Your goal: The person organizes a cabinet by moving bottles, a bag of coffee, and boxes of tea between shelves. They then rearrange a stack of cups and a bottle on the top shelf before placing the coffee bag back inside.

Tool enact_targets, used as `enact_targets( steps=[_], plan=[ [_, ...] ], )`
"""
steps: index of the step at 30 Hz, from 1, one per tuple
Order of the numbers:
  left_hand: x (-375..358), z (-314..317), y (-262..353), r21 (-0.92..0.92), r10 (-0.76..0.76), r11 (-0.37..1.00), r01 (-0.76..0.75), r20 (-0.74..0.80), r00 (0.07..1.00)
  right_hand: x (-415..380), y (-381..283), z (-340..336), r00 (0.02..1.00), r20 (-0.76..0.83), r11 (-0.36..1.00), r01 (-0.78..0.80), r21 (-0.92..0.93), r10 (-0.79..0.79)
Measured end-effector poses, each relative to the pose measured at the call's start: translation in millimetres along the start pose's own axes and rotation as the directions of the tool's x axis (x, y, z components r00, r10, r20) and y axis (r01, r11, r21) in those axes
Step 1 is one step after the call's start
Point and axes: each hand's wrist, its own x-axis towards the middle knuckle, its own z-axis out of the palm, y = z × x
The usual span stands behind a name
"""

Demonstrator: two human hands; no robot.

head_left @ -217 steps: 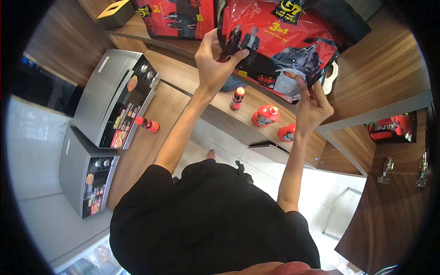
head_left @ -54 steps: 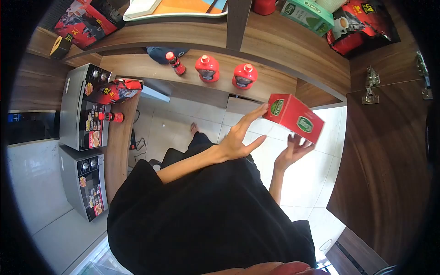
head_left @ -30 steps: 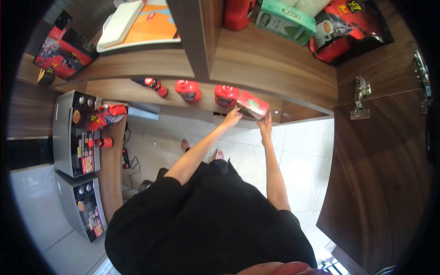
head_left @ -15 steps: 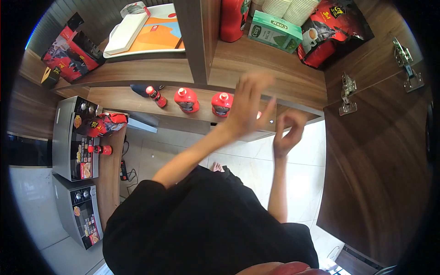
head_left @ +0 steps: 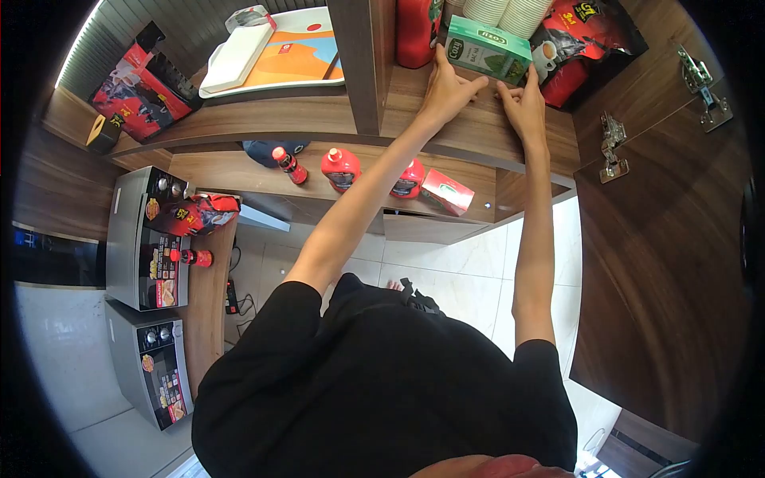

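Reaches onto the upper shelf (head_left: 490,123) with both hands, half open, thumbs apart from the fingers. Brings the left hand (head_left: 449,92) to the left end of the green box (head_left: 488,49) and the right hand (head_left: 523,107) to its right end, fingertips at the edges; cannot tell whether gripping firmly. Has the green box lying between them, toward the far side of the shelf.

Just left of it, see a large red bottle (head_left: 417,33), upright and close beside the left hand. Behind it, find stacked paper cups (head_left: 522,16); to the right, a red and black coffee bag (head_left: 586,40), crowding that end. Farther right, note the open cabinet door (head_left: 661,247) with its metal hinges (head_left: 614,151).

Left of the left hand, meet an upright divider (head_left: 358,68), then a white tray (head_left: 209,86) beyond it. On the lower shelf, nearer, see the small bottle (head_left: 290,167), left jug (head_left: 341,169), right jug (head_left: 408,180) and red carton (head_left: 449,193), tilted. Crosses this row with the left forearm (head_left: 351,207), partly covering the right jug. At far left, find two microwaves (head_left: 147,239) beside the worktop (head_left: 205,319).
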Motion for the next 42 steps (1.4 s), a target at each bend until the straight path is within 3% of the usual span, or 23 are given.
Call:
enact_targets(
  steps=[3, 6, 10, 11, 14, 17, 20, 23, 24, 29, 33, 36, 38, 41, 42],
  plan=[
    [-4.2, 2.7, -3.0, 0.073, 0.057, 0.996, -0.054, -0.032, 0.998, 1.6, 8.2, 3.2, 0.997, -0.051, 0.996, 0.068, 0.053, -0.065],
    [-7.9, 3.9, -7.6, 0.204, 0.206, 0.962, -0.184, -0.096, 0.974, -2.0, 7.2, 2.7, 0.997, -0.058, 0.990, 0.051, 0.132, -0.044],
    [-17.8, 2.2, -4.8, 0.173, 0.194, 0.970, -0.169, -0.137, 0.971, -19.9, 1.2, -2.9, 0.989, -0.138, 0.992, 0.065, 0.112, -0.049],
    [-23.6, 0.8, -2.5, 0.159, 0.172, 0.976, -0.149, -0.144, 0.975, -27.0, -1.7, -5.8, 0.988, -0.152, 0.991, 0.044, 0.130, -0.024],
    [-53.0, -3.6, 2.6, 0.255, 0.309, 0.929, -0.267, -0.138, 0.941, -62.4, -26.1, -20.0, 0.977, -0.210, 0.989, -0.013, 0.145, 0.043],
    [-100.6, -8.5, 21.8, 0.190, 0.292, 0.944, -0.270, -0.099, 0.951, -105.1, -49.9, -30.9, 0.963, -0.204, 0.971, -0.134, 0.197, 0.174],
    [-144.7, -8.4, 23.7, 0.112, 0.383, 0.921, -0.373, -0.082, 0.920, -143.0, -61.8, -27.1, 0.935, -0.335, 0.860, 0.073, 0.505, 0.118],
    [-195.1, -14.0, 39.0, 0.256, 0.368, 0.905, -0.339, -0.073, 0.927, -190.0, -67.2, -26.4, 0.926, -0.362, 0.843, 0.105, 0.528, 0.111],
    [-212.1, -15.4, 37.1, 0.212, 0.337, 0.924, -0.317, -0.068, 0.939, -210.6, -67.9, -28.8, 0.931, -0.327, 0.838, 0.045, 0.544, 0.162],
    [-279.5, -13.6, 29.0, -0.034, 0.129, 0.991, -0.130, -0.041, 0.991, -296.4, -55.6, 5.8, 0.831, -0.485, 0.838, 0.045, 0.544, 0.270],
    [-305.5, -2.9, 15.1, -0.256, -0.131, 0.957, 0.136, 0.038, 0.991, -359.4, -42.7, 20.3, 0.858, -0.398, 0.882, -0.122, 0.455, 0.324],
    [-315.0, -6.3, -8.8, -0.190, -0.228, 0.955, 0.227, 0.020, 0.973, -392.1, -40.0, 36.0, 0.835, -0.347, 0.854, -0.246, 0.459, 0.427],
    [-322.0, -9.4, -40.3, -0.110, -0.254, 0.962, 0.250, -0.026, 0.967, -406.7, -39.0, 44.2, 0.851, -0.204, 0.823, -0.361, 0.439, 0.483],
    [-329.0, -34.4, -99.4, -0.258, -0.614, 0.750, 0.609, 0.072, 0.786, -415.9, -36.6, 65.5, 0.863, 0.009, 0.795, -0.468, 0.386, 0.504],
    [-331.6, -45.7, -110.8, -0.215, -0.627, 0.755, 0.619, 0.038, 0.778, -414.5, -39.8, 72.5, 0.854, 0.089, 0.786, -0.509, 0.349, 0.513]
  ],
)
